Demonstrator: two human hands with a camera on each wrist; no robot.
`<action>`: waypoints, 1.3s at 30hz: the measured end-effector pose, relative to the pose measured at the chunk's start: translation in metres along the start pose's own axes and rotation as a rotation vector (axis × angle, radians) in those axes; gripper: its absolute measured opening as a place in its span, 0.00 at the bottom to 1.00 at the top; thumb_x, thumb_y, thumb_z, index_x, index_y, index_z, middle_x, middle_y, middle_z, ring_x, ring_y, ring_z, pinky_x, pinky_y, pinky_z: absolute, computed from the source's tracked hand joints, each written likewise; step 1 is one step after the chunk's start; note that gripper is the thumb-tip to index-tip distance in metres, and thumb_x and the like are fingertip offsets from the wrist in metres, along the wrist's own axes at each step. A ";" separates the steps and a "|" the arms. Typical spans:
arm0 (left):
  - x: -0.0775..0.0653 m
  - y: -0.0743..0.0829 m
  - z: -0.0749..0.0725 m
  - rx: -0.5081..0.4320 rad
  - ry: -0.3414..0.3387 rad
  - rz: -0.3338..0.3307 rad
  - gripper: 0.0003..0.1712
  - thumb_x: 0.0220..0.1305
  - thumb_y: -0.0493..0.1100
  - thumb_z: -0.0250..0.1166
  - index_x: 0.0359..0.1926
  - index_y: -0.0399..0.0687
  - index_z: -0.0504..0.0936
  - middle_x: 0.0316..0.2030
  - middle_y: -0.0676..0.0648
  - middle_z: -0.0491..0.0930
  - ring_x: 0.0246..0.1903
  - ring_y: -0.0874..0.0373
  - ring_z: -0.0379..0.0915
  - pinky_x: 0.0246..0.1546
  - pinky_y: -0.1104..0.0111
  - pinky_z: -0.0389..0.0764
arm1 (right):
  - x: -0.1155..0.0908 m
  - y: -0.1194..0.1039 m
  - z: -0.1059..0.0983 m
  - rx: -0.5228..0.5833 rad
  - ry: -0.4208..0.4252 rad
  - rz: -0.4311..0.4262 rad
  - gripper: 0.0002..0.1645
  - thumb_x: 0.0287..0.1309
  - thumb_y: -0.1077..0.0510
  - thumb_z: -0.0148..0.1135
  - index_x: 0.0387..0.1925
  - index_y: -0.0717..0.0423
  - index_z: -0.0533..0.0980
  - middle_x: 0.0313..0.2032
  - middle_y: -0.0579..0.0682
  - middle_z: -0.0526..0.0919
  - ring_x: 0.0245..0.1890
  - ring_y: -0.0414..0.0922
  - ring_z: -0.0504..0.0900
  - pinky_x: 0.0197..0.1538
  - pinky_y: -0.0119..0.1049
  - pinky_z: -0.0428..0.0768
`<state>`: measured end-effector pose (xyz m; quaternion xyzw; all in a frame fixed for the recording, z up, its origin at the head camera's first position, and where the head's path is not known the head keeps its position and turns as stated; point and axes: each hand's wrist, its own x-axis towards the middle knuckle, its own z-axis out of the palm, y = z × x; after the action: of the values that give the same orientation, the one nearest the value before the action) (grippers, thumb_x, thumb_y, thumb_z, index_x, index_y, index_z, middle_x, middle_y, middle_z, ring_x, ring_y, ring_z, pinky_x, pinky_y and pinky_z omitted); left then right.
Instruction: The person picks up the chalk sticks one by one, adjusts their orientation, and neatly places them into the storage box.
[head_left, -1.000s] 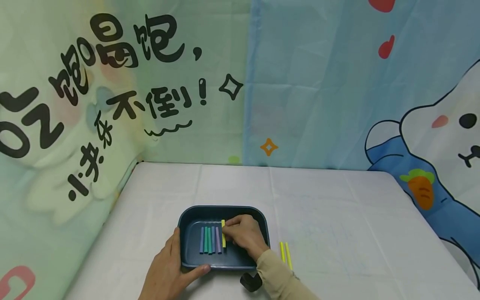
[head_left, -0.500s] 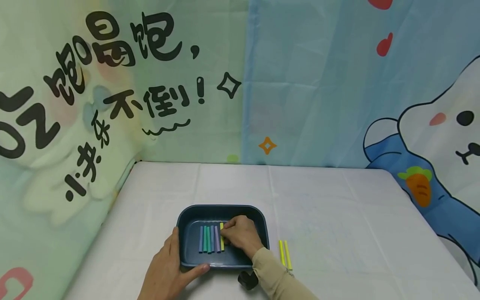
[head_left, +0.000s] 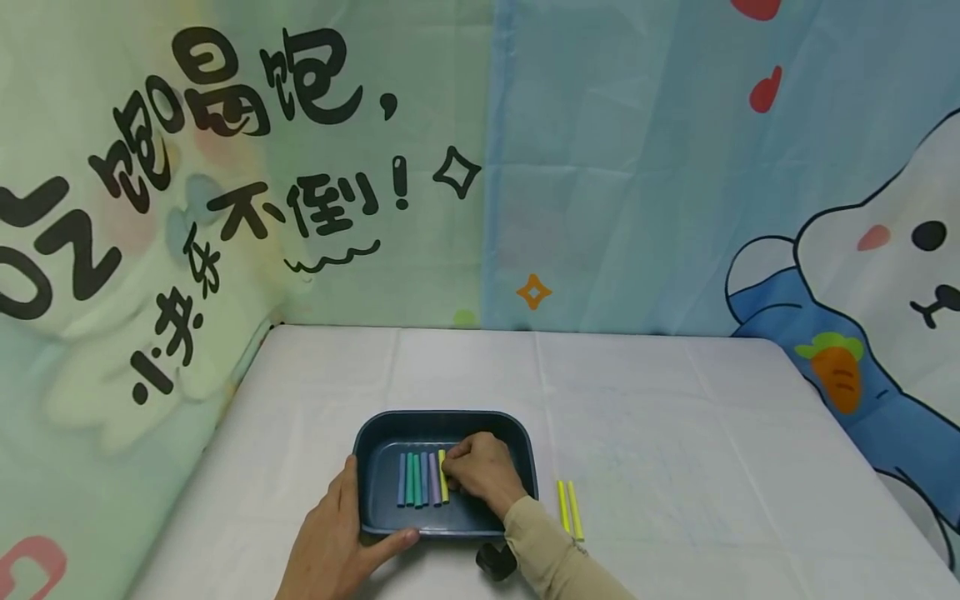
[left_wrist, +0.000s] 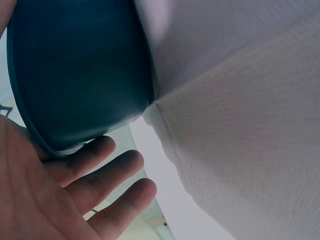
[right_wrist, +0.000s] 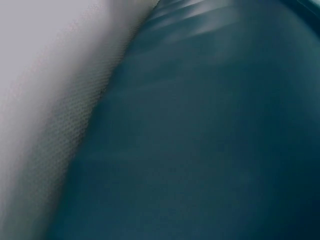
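Note:
In the head view, a dark blue tray (head_left: 450, 523) stands on the white table. Inside lie several chalk sticks side by side: purple-blue, green (head_left: 417, 481) and violet (head_left: 434, 479). At the right end of this row is a yellow chalk stick (head_left: 444, 492), its upper part pinched by my right hand (head_left: 486, 471). My left hand (head_left: 326, 533) holds the tray's near left corner, thumb at the front wall and fingers along the left side. The left wrist view shows three fingers (left_wrist: 112, 175) extended beside the tray's outer wall (left_wrist: 80, 65). The right wrist view shows only tray wall and cloth.
Two more yellow chalk sticks (head_left: 569, 510) lie on the cloth right of the tray. A black object (head_left: 497, 562) sits at the tray's front, partly behind the right sleeve (head_left: 558, 546). Printed curtains (head_left: 615, 167) hang behind and left of the table (head_left: 660, 400).
The yellow chalk stick in my right hand has come down and slightly left against the end of the row. My left hand keeps its place on the tray.

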<state>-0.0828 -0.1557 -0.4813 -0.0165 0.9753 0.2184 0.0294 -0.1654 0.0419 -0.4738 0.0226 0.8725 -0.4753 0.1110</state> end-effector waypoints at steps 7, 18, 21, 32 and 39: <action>0.000 0.001 0.001 -0.004 -0.013 -0.013 0.81 0.42 0.88 0.60 0.77 0.29 0.51 0.70 0.29 0.64 0.61 0.36 0.72 0.58 0.45 0.76 | -0.004 -0.001 -0.005 0.024 -0.012 0.030 0.13 0.53 0.59 0.70 0.38 0.64 0.83 0.23 0.50 0.84 0.23 0.40 0.82 0.26 0.32 0.78; 0.000 0.003 0.001 0.004 -0.010 -0.032 0.81 0.41 0.88 0.61 0.77 0.29 0.51 0.69 0.29 0.65 0.60 0.36 0.73 0.58 0.45 0.77 | -0.010 -0.003 -0.015 0.081 -0.034 0.014 0.13 0.52 0.59 0.67 0.40 0.62 0.83 0.27 0.49 0.84 0.25 0.43 0.81 0.28 0.34 0.79; 0.000 0.003 0.001 0.001 -0.007 -0.029 0.81 0.41 0.88 0.61 0.77 0.29 0.51 0.69 0.29 0.65 0.60 0.36 0.73 0.58 0.45 0.77 | -0.010 -0.002 -0.020 0.067 -0.020 -0.008 0.14 0.52 0.58 0.67 0.41 0.60 0.84 0.28 0.48 0.84 0.25 0.42 0.80 0.29 0.34 0.79; 0.000 0.002 0.001 -0.016 -0.008 -0.034 0.82 0.41 0.89 0.60 0.78 0.30 0.50 0.70 0.30 0.64 0.60 0.37 0.73 0.58 0.45 0.76 | -0.017 -0.007 -0.043 0.021 0.073 -0.034 0.17 0.54 0.53 0.70 0.45 0.55 0.85 0.36 0.45 0.86 0.34 0.42 0.82 0.39 0.39 0.82; -0.001 0.001 0.001 -0.009 0.011 -0.022 0.82 0.41 0.89 0.59 0.78 0.30 0.51 0.70 0.30 0.65 0.60 0.37 0.73 0.58 0.45 0.77 | -0.022 -0.003 -0.059 0.108 0.063 -0.054 0.18 0.57 0.54 0.69 0.48 0.58 0.84 0.37 0.48 0.86 0.34 0.48 0.84 0.38 0.39 0.83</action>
<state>-0.0822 -0.1538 -0.4819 -0.0283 0.9742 0.2225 0.0264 -0.1547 0.0908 -0.4359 0.0202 0.8489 -0.5236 0.0692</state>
